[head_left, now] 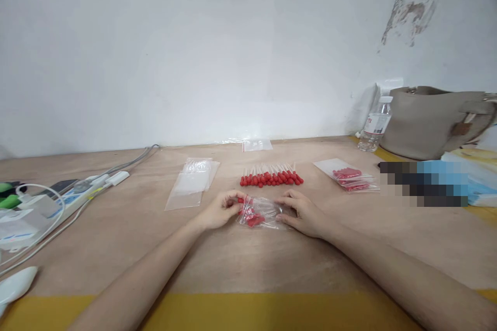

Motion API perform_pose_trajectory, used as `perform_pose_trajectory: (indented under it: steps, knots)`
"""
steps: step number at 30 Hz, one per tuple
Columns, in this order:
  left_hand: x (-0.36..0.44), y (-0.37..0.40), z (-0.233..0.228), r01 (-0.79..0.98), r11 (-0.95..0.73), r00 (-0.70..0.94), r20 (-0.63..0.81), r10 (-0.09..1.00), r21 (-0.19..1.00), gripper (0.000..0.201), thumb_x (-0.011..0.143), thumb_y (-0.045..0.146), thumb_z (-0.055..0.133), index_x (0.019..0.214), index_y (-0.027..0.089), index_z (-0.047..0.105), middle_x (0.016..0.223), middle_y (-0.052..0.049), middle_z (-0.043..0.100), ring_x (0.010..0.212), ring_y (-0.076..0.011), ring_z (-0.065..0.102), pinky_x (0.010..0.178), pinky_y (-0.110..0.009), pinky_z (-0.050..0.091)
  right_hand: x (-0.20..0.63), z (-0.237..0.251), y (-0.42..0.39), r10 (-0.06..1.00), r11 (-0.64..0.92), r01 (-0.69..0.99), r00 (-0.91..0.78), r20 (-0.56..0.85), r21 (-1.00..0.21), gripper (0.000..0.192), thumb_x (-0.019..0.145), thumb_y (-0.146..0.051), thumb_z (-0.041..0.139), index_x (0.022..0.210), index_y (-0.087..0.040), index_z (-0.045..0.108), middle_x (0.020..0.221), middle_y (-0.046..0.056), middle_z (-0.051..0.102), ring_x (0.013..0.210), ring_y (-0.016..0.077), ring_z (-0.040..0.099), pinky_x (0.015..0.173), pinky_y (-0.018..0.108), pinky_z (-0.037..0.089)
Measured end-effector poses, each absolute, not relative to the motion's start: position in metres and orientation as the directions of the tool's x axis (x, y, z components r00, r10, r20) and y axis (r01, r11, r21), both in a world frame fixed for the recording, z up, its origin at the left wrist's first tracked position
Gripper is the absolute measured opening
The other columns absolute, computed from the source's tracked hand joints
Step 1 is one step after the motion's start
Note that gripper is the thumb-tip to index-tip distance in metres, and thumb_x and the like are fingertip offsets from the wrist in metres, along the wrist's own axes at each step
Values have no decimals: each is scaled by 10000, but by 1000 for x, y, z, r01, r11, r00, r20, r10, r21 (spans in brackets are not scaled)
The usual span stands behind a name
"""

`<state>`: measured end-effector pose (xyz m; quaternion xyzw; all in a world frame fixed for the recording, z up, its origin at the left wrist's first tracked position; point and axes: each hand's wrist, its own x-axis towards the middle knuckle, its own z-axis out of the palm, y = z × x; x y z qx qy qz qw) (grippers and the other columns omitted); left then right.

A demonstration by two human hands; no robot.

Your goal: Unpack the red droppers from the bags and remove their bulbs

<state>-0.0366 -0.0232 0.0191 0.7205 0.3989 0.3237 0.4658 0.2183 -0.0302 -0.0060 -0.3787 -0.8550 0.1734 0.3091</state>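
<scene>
A small clear plastic bag (267,212) lies low over the table between my hands, with red pieces bunched toward its left part. My left hand (222,211) is closed at the bag's left end, its thumb and fingers pinching there beside a red tip. On the other side, my right hand (305,214) grips the bag's clear right end between thumb and fingers. Just beyond the bag, several red-headed white sticks (272,178) lie side by side in a row, heads toward me.
Flat clear bags (192,181) lie left of the row, another bag (257,145) by the wall. Filled bags with red contents (347,176) are stacked at right. Farther out are a water bottle (376,124), a grey handbag (423,121), and a power strip (77,199) with cables at left.
</scene>
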Motion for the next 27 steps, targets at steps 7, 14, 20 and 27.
perform_pose_trajectory:
  steps: [7,14,20,27]
  knots:
    - [-69,-12,31,254,-44,445,-77,892,966,375,716,409,616,989,163,541,1061,-79,581,932,-191,574,835,-339,425,219,-8,-29,772,631,552,-511,377,-545,334,749,-344,579,1037,-175,589,882,67,512,782,164,505,720,312,433]
    - [-68,-18,32,559,-332,534,-24,845,760,419,720,365,609,1077,165,521,876,-46,596,729,-134,540,664,-265,441,220,-8,-28,757,651,546,-522,393,-528,327,750,-347,578,1025,-171,590,884,71,515,792,167,503,729,317,428]
    - [-71,-22,44,638,-580,625,99,774,507,444,658,410,652,1035,190,573,1022,-69,566,960,-219,500,832,-321,398,220,-8,-28,753,655,546,-526,394,-522,327,756,-350,572,1027,-168,588,884,72,517,791,168,504,729,319,429]
    - [-67,-27,45,655,-512,603,24,797,556,323,719,250,539,1034,178,527,916,-38,591,762,-154,551,675,-247,423,220,-8,-27,752,656,544,-528,394,-523,320,750,-353,577,1019,-179,590,883,70,517,791,171,509,728,323,432]
